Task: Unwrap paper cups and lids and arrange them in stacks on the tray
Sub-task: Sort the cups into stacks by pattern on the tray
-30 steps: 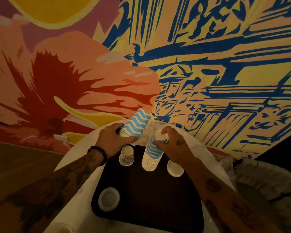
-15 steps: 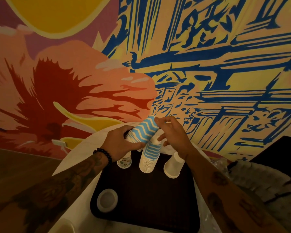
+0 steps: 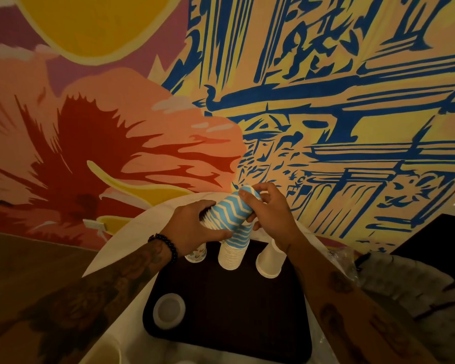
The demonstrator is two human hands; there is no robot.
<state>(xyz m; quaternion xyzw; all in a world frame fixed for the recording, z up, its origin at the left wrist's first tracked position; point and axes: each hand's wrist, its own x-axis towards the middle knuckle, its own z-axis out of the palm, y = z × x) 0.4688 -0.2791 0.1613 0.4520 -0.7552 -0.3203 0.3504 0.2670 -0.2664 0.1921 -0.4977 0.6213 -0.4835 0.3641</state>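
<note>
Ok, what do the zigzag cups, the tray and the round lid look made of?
Zigzag cups: paper, matte print, thin white rims nested tight.
Tray: dark, dull, rounded corners; probably moulded plastic, but dim light leaves it open.
Lid: white, raised ring round a flat centre; paper or thin plastic, cannot tell.

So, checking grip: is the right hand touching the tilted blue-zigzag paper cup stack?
Touching. Head view: the right hand pinches the far end of the tilted blue-zigzag paper cup stack.
</note>
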